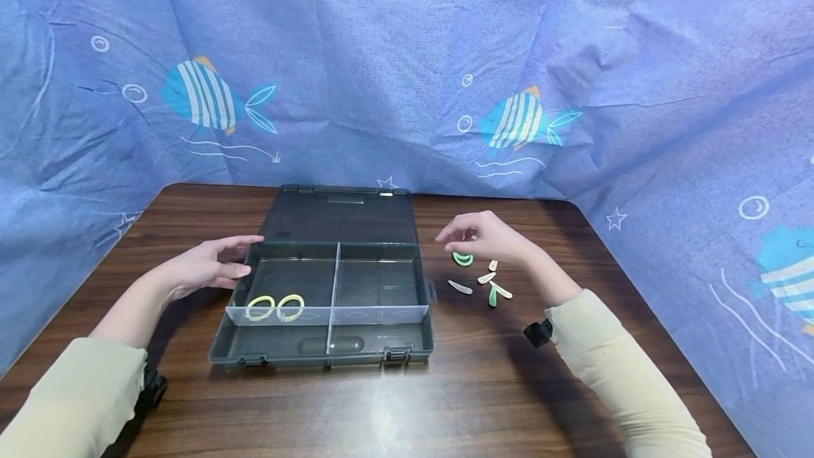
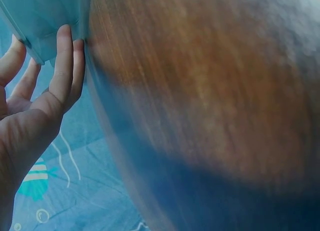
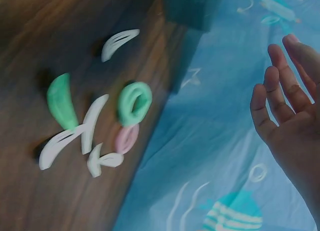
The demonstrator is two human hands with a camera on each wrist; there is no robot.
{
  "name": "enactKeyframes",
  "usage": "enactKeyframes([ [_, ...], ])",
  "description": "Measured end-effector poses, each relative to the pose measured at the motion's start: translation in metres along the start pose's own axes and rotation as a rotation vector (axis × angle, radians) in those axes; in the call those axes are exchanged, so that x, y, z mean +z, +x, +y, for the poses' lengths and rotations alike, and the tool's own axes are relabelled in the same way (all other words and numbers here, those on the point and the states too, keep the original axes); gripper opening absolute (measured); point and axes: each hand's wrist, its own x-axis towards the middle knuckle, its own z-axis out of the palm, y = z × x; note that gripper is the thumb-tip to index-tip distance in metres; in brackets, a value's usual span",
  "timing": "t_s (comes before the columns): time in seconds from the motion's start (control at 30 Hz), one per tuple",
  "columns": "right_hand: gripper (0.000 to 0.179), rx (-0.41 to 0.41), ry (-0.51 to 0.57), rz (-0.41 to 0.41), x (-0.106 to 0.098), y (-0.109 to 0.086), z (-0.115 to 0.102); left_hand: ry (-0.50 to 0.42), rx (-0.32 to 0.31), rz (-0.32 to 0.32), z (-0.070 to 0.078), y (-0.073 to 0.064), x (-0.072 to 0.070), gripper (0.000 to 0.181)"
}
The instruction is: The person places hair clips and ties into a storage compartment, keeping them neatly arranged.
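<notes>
While the right hand (image 1: 486, 232) hovers with its fingers loosely bent and apart, pinching nothing visible, the left hand (image 1: 206, 265) rests with spread fingers against the outer left side of the smoky-grey plastic compartment box (image 1: 381, 278). Below and near the right hand lie the pieces being handled: a green fabric ring (image 3: 124, 105), a pink fabric ring (image 3: 128, 140), a green teardrop hair clip (image 1: 492, 295) and several whitish clips, all on the dark brown wooden table (image 1: 394, 415) beside the box. Two pale yellow rings (image 1: 282, 309) sit at the translucent divider on the box's left half. The step looks like sorting, between placements; the next move probably calls for lowering the right fingertips and pinching one piece. Its forearm slants in from the lower right, fingers pointing boxward.
</notes>
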Motion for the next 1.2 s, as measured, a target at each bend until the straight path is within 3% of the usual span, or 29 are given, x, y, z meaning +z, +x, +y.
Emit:
enactKeyframes([
  [0.43,0.018,0.180,-0.073,0.156,0.013,-0.019,0.049,0.001,0.006,0.003,-0.002,0.000,0.000,0.075],
  [0.67,0.016,0.206,-0.078,0.219,0.022,-0.023,0.071,0.005,0.002,0.004,-0.003,0.001,-0.001,0.072],
  [1.2,0.015,0.297,-0.104,0.150,0.032,-0.015,0.099,0.020,0.005,0.003,-0.003,0.000,-0.001,0.071],
])
